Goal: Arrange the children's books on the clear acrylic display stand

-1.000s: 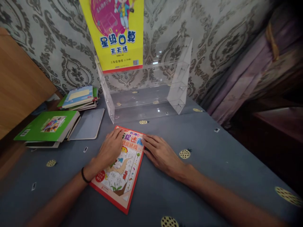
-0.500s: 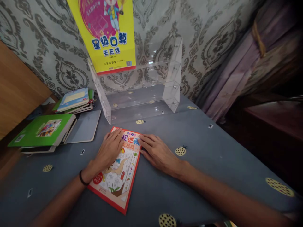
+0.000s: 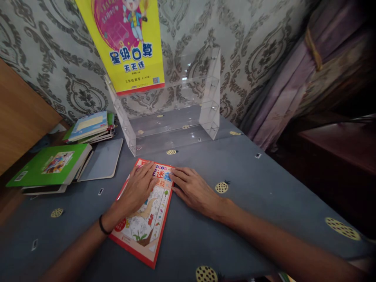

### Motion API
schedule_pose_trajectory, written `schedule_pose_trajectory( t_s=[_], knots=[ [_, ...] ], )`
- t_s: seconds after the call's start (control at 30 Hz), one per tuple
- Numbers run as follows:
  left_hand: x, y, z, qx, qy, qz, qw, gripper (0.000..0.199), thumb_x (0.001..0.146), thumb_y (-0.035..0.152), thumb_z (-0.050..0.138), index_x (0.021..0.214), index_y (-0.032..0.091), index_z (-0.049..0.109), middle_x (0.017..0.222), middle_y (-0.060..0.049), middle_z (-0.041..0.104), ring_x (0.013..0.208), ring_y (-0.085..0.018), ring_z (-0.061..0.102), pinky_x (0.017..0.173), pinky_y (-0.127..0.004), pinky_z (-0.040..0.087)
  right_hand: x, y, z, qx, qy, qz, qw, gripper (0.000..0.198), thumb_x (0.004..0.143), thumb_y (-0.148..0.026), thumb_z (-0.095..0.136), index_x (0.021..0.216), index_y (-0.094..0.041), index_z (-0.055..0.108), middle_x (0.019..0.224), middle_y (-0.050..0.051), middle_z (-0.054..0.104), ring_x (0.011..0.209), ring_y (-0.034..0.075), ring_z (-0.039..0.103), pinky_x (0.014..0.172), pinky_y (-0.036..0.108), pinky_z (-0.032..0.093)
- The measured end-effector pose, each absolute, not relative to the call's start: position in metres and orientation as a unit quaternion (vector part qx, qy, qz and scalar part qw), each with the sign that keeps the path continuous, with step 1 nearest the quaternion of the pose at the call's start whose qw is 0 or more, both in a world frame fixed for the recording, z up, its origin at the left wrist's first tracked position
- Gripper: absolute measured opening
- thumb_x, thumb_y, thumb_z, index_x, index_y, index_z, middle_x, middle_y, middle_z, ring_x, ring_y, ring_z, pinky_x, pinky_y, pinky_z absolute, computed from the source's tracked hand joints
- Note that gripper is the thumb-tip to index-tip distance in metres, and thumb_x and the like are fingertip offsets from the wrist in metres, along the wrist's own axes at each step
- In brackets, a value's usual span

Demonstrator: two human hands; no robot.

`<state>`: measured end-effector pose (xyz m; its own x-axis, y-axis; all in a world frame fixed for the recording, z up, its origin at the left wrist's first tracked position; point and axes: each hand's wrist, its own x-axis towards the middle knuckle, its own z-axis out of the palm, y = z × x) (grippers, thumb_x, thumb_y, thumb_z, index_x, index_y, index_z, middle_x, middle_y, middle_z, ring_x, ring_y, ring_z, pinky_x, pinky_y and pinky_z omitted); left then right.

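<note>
A red-bordered book [image 3: 147,223] with an illustrated cover of animals and plants lies closed on the table, tilted a little. Across its upper left part rests my left hand [image 3: 138,188], laid flat with fingers stretched out and covering some of the title. My right hand [image 3: 194,190] lies low along the book's upper right edge, its fingertips touching the cover's border. Its fingers are extended and hold nothing. A dark band circles my left wrist.
Behind the book stands a clear acrylic rack [image 3: 210,102], with a yellow workbook [image 3: 139,72] upright on it. Stacked books, one with a green cover [image 3: 48,164], and a grey-blue notebook [image 3: 102,160] lie at left. A purple curtain [image 3: 282,98] hangs at right.
My left hand has slid slightly to the right over the cover, hiding more of the title. My right hand stays at the book's edge. The camera view has shifted a little.
</note>
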<state>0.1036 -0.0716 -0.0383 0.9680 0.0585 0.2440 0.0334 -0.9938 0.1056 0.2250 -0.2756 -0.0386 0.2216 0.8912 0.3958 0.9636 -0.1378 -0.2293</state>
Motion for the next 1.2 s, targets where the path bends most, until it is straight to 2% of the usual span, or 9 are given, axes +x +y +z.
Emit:
schedule_pose_trajectory(
  t_s=[0.3,0.5,0.67,0.8,0.9,1.0,1.2],
  knots=[
    [0.110,-0.088,-0.033,0.993,0.011,0.084,0.077,0.047,0.106,0.040,0.032,0.144,0.018,0.047,0.153,-0.014,0.048,0.144,-0.026,0.042,0.118,-0.055,0.031,0.225,-0.276,-0.039,-0.746,-0.619,-0.082,0.231,0.031,0.099,-0.026,0.056,0.126,-0.014,0.063,0.127,0.016,0.068,0.120,0.029,0.059,0.100,0.050,0.051],
    [0.114,-0.097,-0.028,0.993,-0.014,0.085,0.079,0.047,0.106,0.040,0.030,0.144,0.018,0.047,0.153,-0.014,0.048,0.144,-0.026,0.042,0.118,-0.053,0.030,0.226,-0.275,-0.039,-0.737,-0.623,-0.077,0.250,0.029,0.099,-0.026,0.054,0.122,-0.012,0.065,0.126,0.018,0.069,0.120,0.031,0.061,0.102,0.051,0.052],
    [0.116,-0.103,-0.027,0.993,-0.035,0.075,0.087,0.048,0.107,0.042,0.027,0.147,0.021,0.043,0.154,-0.013,0.047,0.146,-0.024,0.039,0.120,-0.053,0.027,0.234,-0.279,-0.041,-0.726,-0.561,-0.007,0.398,0.035,0.100,-0.019,0.040,0.129,-0.016,0.059,0.131,0.015,0.067,0.122,0.027,0.063,0.104,0.050,0.052],
    [0.116,-0.108,-0.026,0.993,-0.044,0.066,0.087,0.048,0.107,0.041,0.026,0.149,0.021,0.040,0.155,-0.013,0.046,0.146,-0.024,0.038,0.120,-0.057,0.025,0.246,-0.278,-0.047,-0.719,-0.449,0.076,0.525,0.037,0.099,-0.021,0.040,0.133,-0.023,0.053,0.129,0.011,0.068,0.115,0.023,0.068,0.100,0.047,0.054],
    [0.117,-0.108,-0.027,0.992,-0.052,0.069,0.091,0.048,0.107,0.041,0.026,0.148,0.021,0.040,0.154,-0.013,0.047,0.146,-0.024,0.039,0.120,-0.058,0.025,0.253,-0.276,-0.053,-0.691,-0.394,0.124,0.593,0.036,0.098,-0.022,0.040,0.132,-0.025,0.051,0.129,0.012,0.066,0.110,0.023,0.070,0.095,0.046,0.057],
    [0.117,-0.107,-0.028,0.991,-0.057,0.072,0.092,0.046,0.107,0.039,0.027,0.147,0.021,0.041,0.153,-0.014,0.047,0.145,-0.024,0.039,0.119,-0.058,0.024,0.256,-0.274,-0.057,-0.675,-0.367,0.141,0.624,0.036,0.097,-0.023,0.042,0.132,-0.025,0.050,0.125,0.012,0.067,0.109,0.023,0.070,0.092,0.045,0.058],
    [0.120,-0.112,-0.023,0.993,-0.057,0.072,0.073,0.043,0.106,0.038,0.030,0.143,0.022,0.045,0.150,-0.013,0.050,0.142,-0.028,0.041,0.114,-0.060,0.029,0.255,-0.276,-0.056,-0.672,-0.365,0.147,0.627,0.033,0.097,-0.026,0.042,0.129,-0.026,0.052,0.119,0.011,0.067,0.101,0.022,0.071,0.091,0.046,0.059]
  ],
)
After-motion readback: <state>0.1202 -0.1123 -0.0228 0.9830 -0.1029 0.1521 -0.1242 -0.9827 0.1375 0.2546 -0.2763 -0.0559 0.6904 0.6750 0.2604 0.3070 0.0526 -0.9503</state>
